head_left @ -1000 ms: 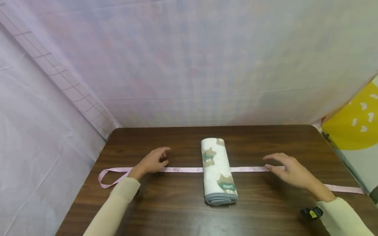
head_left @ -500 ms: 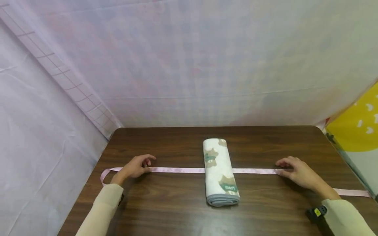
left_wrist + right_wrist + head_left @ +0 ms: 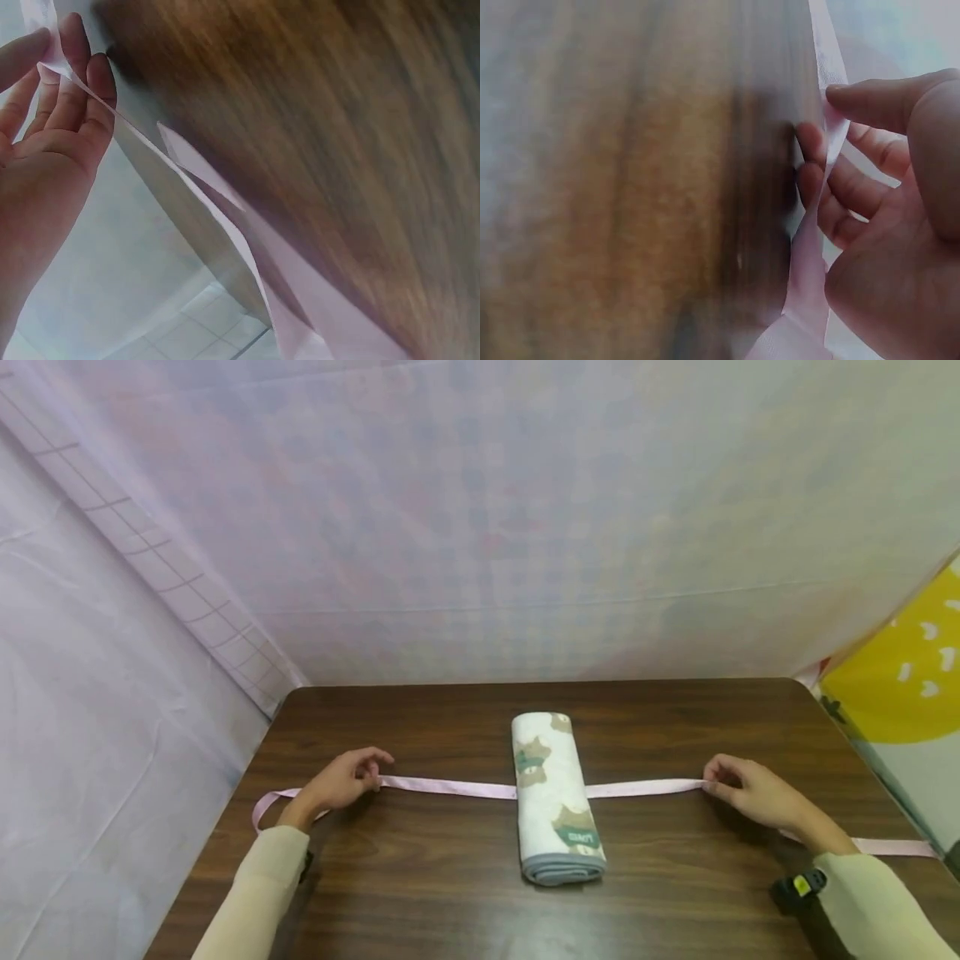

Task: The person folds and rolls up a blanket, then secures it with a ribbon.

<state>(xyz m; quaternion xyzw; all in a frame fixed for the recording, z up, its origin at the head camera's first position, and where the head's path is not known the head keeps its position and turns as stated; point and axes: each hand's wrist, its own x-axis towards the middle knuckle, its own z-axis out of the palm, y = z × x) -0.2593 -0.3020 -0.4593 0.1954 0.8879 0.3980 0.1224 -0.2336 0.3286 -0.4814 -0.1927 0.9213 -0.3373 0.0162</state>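
A rolled white towel (image 3: 551, 793) with tan and green figures and a grey edge lies upright in the head view, mid-table. A pink ribbon (image 3: 450, 787) passes beneath it and comes out on both sides. My left hand (image 3: 341, 781) pinches the ribbon left of the towel; in the left wrist view the ribbon (image 3: 217, 214) trails from the thumb and fingers. On the other side my right hand (image 3: 753, 789) pinches it too, and the right wrist view has the ribbon (image 3: 808, 262) running across the fingers. Both held stretches slope up from the towel.
The brown wooden table (image 3: 420, 893) has its far edge near a pale hanging cloth (image 3: 480, 527). A ribbon loop lies by the left sleeve, and the other tail (image 3: 896, 847) reaches the right table edge. A yellow patterned cloth (image 3: 900, 693) hangs at right.
My left hand has moved left along the ribbon and my right hand slightly right. Both now grip the ribbon and have raised it from the table; the towel stays in place.
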